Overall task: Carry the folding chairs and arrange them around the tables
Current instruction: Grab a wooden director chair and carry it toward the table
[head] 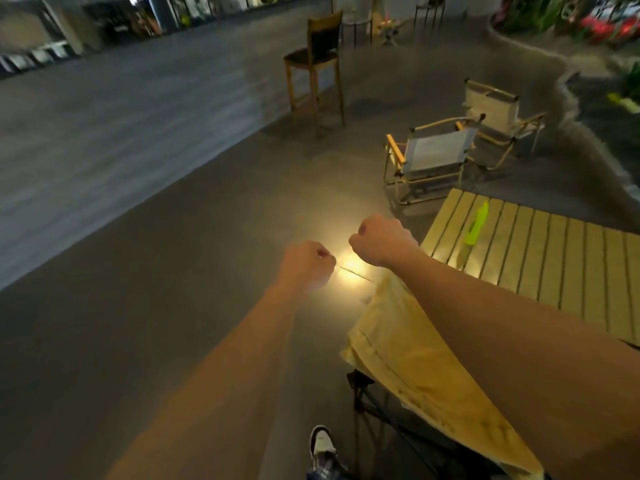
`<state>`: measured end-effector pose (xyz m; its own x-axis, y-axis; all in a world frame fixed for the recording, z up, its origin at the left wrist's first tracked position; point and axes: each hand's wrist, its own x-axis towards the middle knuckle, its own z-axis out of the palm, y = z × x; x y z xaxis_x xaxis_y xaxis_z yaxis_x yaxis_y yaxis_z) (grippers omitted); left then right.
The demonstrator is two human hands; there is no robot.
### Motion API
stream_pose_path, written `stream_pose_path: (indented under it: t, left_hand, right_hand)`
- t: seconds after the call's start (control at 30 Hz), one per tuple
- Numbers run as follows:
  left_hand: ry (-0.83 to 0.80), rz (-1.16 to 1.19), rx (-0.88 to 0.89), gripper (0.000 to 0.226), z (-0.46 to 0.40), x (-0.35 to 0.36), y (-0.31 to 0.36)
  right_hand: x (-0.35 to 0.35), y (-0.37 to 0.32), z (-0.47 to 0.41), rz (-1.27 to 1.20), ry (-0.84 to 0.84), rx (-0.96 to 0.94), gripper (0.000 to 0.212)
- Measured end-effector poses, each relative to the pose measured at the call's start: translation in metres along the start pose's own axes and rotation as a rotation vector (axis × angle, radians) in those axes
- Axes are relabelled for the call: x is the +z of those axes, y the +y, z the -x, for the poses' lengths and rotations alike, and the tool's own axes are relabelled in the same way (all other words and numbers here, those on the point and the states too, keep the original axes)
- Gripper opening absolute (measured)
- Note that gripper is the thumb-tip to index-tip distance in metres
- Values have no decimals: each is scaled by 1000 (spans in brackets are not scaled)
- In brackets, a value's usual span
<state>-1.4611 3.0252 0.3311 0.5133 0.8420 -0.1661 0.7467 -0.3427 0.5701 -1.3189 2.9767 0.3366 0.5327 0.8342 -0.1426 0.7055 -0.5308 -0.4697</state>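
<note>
A dull grey-brown concrete floor spreads across the dim space, with a bright warm pool of reflected light on it. A tall wooden bar chair with a dark seat and back stands alone further off. Along the right edge runs a wavy raised kerb bordering green plants and red flowers. The far left background is blurred.

folding chairs: 2 | tall wooden chair: 1 | slatted table: 1 | hands: 2 | shoe: 1
</note>
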Motion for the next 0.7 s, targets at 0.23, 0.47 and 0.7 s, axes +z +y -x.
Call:
stream_pose_path:
  t: [0.23,0.47,0.7]
  left_hand:
    - [-10,-75,-33,19,-181,-64,-41]
    - [-2,-75,54,21,-356,-110,-52]
    - [-95,-44,176,21,-544,-145,-49]
  right_hand:
    - [33,-76,-177,-144,-34,118,15]
    - [21,-118,-322,-133,0,194,16]
    - [-1,-141,-477,-140,48,374,39]
